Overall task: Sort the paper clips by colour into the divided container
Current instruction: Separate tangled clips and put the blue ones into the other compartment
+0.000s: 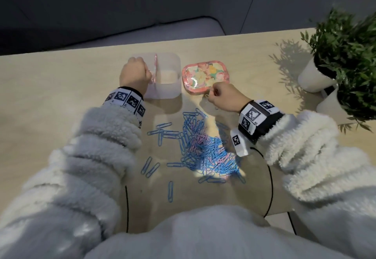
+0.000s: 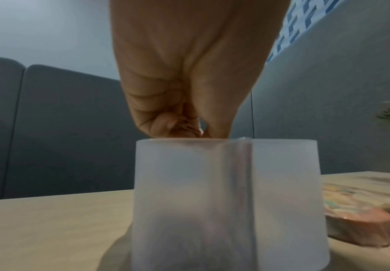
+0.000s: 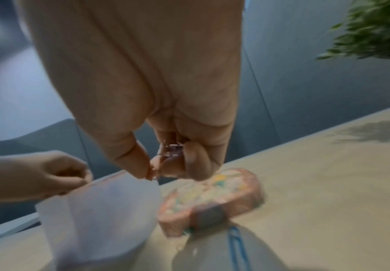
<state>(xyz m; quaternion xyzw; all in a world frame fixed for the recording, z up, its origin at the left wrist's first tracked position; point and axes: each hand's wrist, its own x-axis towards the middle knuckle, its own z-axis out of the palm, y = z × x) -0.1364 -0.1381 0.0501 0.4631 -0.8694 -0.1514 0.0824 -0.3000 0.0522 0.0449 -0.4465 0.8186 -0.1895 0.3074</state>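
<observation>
A frosted divided container [image 1: 169, 94] stands at the back of the table, split by a pink divider [image 1: 155, 65]. My left hand [image 1: 147, 73] hovers over its left compartment, fingers curled. In the left wrist view that hand [image 2: 189, 128] pinches what look like pink paper clips [image 2: 186, 124] just above the container's rim [image 2: 282, 142]. My right hand [image 1: 212, 92] is to the right of the container, in front of the floral lid [image 1: 205, 75]. It pinches several pink clips [image 3: 172, 148]. A pile of blue and pink paper clips [image 1: 201, 149] lies in front of me.
Loose blue clips [image 1: 150, 166] are scattered left of the pile. The floral lid [image 3: 212, 198] lies flat just right of the container [image 3: 101, 210]. Two white pots with green plants [image 1: 345, 41] stand at the table's right end. A dark sofa is behind the table.
</observation>
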